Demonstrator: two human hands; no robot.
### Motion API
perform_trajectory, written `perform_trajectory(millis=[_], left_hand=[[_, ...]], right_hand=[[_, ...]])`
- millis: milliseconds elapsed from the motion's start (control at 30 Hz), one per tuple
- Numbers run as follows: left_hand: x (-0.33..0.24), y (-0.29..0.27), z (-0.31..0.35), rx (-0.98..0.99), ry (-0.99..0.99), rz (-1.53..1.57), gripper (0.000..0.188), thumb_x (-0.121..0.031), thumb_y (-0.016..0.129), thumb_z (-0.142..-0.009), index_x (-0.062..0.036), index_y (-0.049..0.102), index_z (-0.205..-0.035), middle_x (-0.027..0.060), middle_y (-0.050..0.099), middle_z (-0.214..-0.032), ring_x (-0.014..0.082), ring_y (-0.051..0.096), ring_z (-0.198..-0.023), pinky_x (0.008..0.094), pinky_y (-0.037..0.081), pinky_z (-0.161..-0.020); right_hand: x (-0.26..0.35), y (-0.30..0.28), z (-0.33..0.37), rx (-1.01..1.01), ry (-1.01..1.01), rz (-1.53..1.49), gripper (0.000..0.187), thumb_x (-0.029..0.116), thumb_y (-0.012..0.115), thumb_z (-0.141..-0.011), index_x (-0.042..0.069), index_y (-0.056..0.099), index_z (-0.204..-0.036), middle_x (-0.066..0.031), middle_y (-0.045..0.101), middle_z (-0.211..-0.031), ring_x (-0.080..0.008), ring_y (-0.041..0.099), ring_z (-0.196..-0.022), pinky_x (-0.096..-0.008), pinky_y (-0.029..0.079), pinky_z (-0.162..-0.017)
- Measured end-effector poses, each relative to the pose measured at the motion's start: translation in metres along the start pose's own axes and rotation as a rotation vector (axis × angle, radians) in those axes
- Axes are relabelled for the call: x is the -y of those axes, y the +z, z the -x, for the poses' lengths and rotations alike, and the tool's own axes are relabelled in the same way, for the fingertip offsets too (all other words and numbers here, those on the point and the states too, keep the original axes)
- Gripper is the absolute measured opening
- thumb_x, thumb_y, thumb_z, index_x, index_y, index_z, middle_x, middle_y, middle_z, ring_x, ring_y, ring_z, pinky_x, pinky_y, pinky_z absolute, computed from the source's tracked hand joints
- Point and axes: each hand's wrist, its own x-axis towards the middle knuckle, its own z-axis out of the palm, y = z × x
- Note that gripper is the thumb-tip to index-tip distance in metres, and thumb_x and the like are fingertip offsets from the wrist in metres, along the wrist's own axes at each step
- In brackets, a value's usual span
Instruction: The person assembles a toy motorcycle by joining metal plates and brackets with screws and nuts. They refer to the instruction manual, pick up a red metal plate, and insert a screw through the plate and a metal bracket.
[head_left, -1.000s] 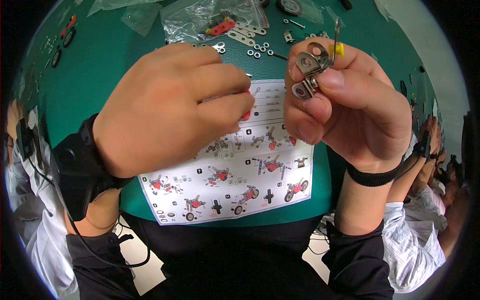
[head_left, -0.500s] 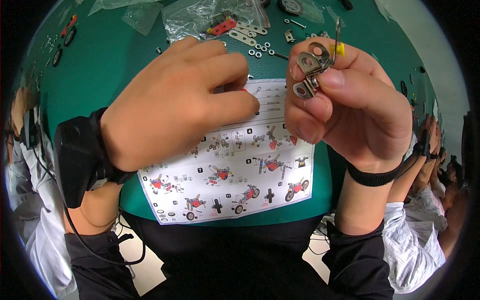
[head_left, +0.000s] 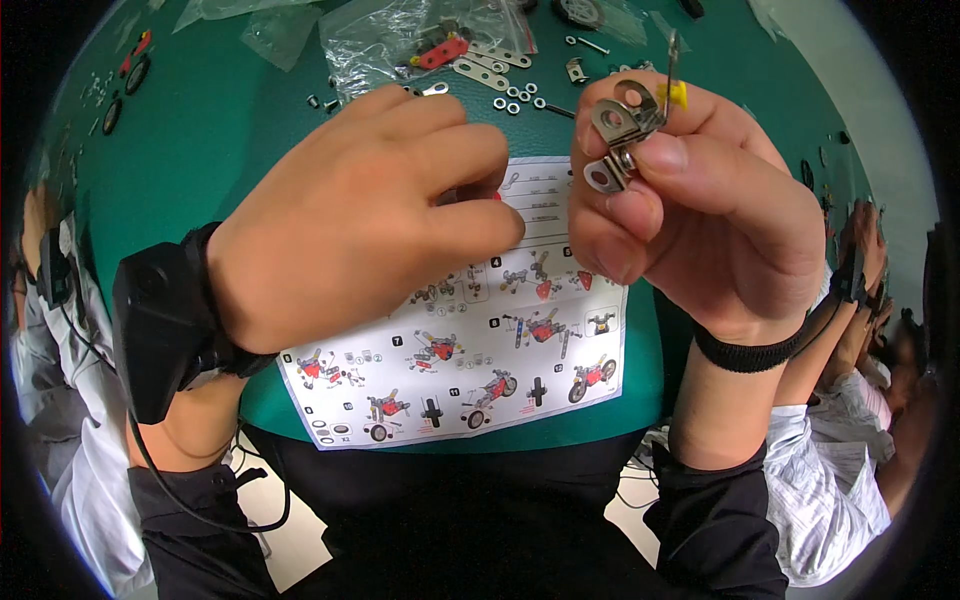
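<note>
Right hand: grip closed on a small assembly of silver perforated metal brackets, pinched between thumb and forefinger and raised off the desk at about 1 o'clock in the view. The thumb tip presses the stacked brackets together, which I judge keeps their holes lined up. A thin metal tool with a yellow handle stands upright behind the brackets, at 12 o'clock from them; its lower end is hidden by the fingers, so I cannot tell how it meets the brackets.

Left hand: curled, knuckles up, fingertips pointing toward 3 o'clock at the brackets but apart from them. The fingertips are turned under; I cannot tell whether they pinch a small part. A black band-mounted device sits on this wrist, a black band on the right.

Under both hands lies a white printed instruction sheet with red vehicle diagrams, flat on the green desk, near the desk edge at 6 o'clock, readable while the hands work above it.

At 12 o'clock, beyond the hands: a clear plastic bag holding a red part, flat silver perforated strips, loose silver nuts and washers. All within reach, none touched.
</note>
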Motion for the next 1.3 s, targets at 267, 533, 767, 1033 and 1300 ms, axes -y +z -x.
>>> perform_trajectory(millis=[267, 533, 767, 1033, 1300], left_hand=[[0.0024, -0.0019, 0.0002, 0.015, -0.006, -0.022, 0.031, -0.009, 0.072, -0.061, -0.0105, 0.065, -0.091, 0.0068, 0.059, -0.095, 0.0284, 0.057, -0.085, 0.0365, 0.043, -0.070], [-0.0011, -0.0041, 0.0009, -0.010, -0.039, 0.065, 0.035, -0.013, 0.075, -0.059, -0.0102, 0.065, -0.092, 0.0073, 0.057, -0.090, 0.0286, 0.056, -0.081, 0.0369, 0.042, -0.070], [0.0039, -0.0015, 0.0022, -0.058, -0.031, 0.036, 0.032, -0.012, 0.075, -0.060, -0.0076, 0.064, -0.090, 0.0080, 0.055, -0.086, 0.0290, 0.054, -0.079, 0.0379, 0.041, -0.068], [0.0065, -0.0005, 0.0026, -0.023, 0.001, 0.013, 0.031, -0.011, 0.074, -0.062, -0.0084, 0.063, -0.091, 0.0077, 0.055, -0.085, 0.0293, 0.054, -0.078, 0.0382, 0.041, -0.068], [0.0026, -0.0019, -0.0005, 0.021, -0.010, -0.019, 0.034, -0.011, 0.073, -0.061, -0.0103, 0.065, -0.094, 0.0069, 0.059, -0.093, 0.0284, 0.056, -0.082, 0.0370, 0.041, -0.069]], right_hand=[[-0.0002, -0.0002, 0.0000, 0.002, 0.003, 0.001, 0.020, 0.016, 0.051, -0.086, -0.003, 0.050, -0.079, -0.0040, 0.049, -0.064, -0.0146, 0.051, -0.058, -0.0241, 0.039, -0.053], [-0.0004, 0.0002, 0.0005, -0.001, -0.004, 0.008, 0.020, 0.017, 0.052, -0.086, -0.003, 0.051, -0.079, -0.0040, 0.049, -0.064, -0.0149, 0.051, -0.058, -0.0247, 0.039, -0.053], [0.0000, 0.0007, 0.0016, -0.030, 0.011, 0.000, 0.021, 0.017, 0.052, -0.086, -0.004, 0.052, -0.084, -0.0031, 0.050, -0.064, -0.0148, 0.051, -0.058, -0.0248, 0.039, -0.053], [-0.0011, -0.0005, 0.0011, -0.021, 0.006, 0.022, 0.022, 0.016, 0.051, -0.086, -0.006, 0.051, -0.087, -0.0025, 0.050, -0.064, -0.0143, 0.049, -0.057, -0.0252, 0.039, -0.053], [0.0001, -0.0006, 0.0015, -0.022, 0.008, 0.024, 0.023, 0.017, 0.052, -0.085, -0.006, 0.050, -0.086, -0.0030, 0.048, -0.064, -0.0140, 0.049, -0.056, -0.0253, 0.039, -0.052]])
